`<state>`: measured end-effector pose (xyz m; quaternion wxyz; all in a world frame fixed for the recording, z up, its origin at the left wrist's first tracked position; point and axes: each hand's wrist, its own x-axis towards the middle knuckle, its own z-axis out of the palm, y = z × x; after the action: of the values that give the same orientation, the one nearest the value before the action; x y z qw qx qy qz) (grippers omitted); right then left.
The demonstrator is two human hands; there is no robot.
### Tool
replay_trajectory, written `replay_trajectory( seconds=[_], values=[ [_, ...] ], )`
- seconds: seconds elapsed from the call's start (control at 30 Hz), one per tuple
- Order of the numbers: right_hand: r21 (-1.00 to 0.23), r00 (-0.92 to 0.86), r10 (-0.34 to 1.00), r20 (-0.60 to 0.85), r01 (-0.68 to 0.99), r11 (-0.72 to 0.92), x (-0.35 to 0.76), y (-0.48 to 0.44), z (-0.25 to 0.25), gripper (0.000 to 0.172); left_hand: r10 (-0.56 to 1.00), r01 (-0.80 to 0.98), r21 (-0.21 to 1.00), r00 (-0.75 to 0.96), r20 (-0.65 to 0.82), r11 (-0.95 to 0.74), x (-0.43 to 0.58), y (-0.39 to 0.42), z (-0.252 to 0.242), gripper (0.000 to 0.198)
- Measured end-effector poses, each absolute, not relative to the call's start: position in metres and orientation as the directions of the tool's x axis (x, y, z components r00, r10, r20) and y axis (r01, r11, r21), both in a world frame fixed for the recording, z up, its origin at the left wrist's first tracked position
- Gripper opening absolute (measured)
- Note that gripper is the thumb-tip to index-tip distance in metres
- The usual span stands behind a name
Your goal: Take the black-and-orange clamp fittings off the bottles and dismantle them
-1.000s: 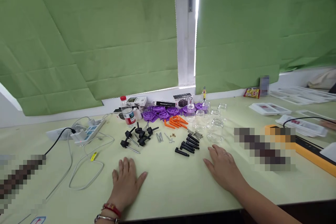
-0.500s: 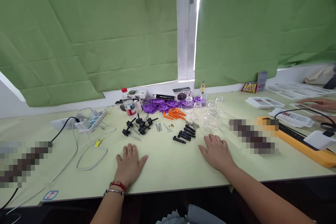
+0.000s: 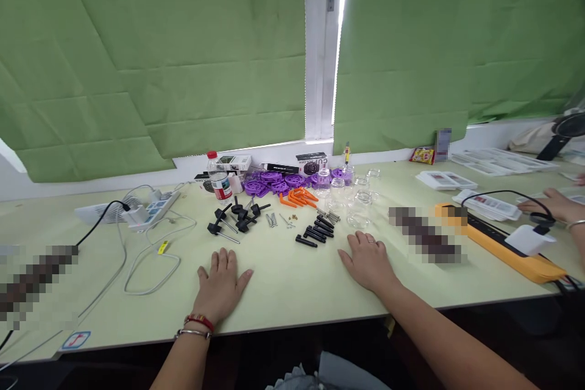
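My left hand (image 3: 220, 285) lies flat and open on the pale green table (image 3: 292, 280), palm down, holding nothing. My right hand (image 3: 367, 260) rests the same way, fingers spread, a ring on one finger. Beyond them lie small parts: black knobs with metal pins (image 3: 235, 219), metal screws (image 3: 271, 219), black pegs (image 3: 315, 231), small springs (image 3: 333, 216), orange brackets (image 3: 299, 197), purple discs (image 3: 274, 183) and clear glass jars (image 3: 359, 207). The black pegs are the parts nearest my right hand.
A water bottle (image 3: 218, 180) and small boxes (image 3: 311, 163) stand at the back by green curtains. A white power strip (image 3: 153, 213) with cables lies left. An orange and black device (image 3: 503, 244) lies right, where another person's hand (image 3: 548, 204) rests beside flat packets (image 3: 445, 180).
The view has pulled back and shifted so more of the table's front edge and my forearms show. Both hands stay flat in place. Another person's hand has come into view at right.
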<state>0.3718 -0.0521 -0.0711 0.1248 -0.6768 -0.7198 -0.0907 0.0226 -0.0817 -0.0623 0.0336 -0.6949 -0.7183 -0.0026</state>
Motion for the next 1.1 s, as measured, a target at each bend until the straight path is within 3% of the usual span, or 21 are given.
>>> replay_trajectory(
  seconds=[0.17,0.6,0.7,0.77,0.83,1.0,1.1],
  values=[
    [-0.041,-0.052,0.956,0.288,0.997,0.067,0.372,-0.053,-0.068,0.035,0.994,0.994,0.016,0.108,0.006,-0.108,0.035,-0.097,-0.059,0.075],
    [-0.089,-0.084,0.955,0.285,0.99,0.113,0.382,-0.045,-0.08,0.037,0.947,0.945,0.16,0.304,-0.102,-0.286,0.046,-0.094,-0.047,0.076],
    [-0.095,-0.075,0.958,0.276,0.99,0.105,0.382,-0.044,-0.08,0.038,0.996,0.996,0.093,-0.016,0.084,0.008,0.022,-0.058,-0.031,0.068],
    [-0.095,-0.079,0.957,0.279,0.99,0.109,0.382,-0.044,-0.079,0.039,0.948,0.971,0.1,-0.235,0.215,0.218,0.004,-0.029,-0.019,0.058],
    [-0.098,-0.078,0.956,0.281,0.989,0.11,0.382,-0.044,-0.08,0.039,0.9,0.913,0.175,-0.397,0.181,0.368,-0.01,-0.002,-0.011,0.052],
    [-0.191,-0.06,0.952,0.301,0.974,0.121,0.385,-0.042,-0.078,0.037,0.88,0.881,0.208,-0.456,0.132,0.425,-0.022,0.03,-0.02,0.047],
    [-0.282,-0.123,0.932,0.342,0.932,0.227,0.379,-0.035,-0.062,0.035,0.875,0.881,0.219,-0.457,0.159,0.42,-0.02,0.031,-0.032,0.042]
  ],
)
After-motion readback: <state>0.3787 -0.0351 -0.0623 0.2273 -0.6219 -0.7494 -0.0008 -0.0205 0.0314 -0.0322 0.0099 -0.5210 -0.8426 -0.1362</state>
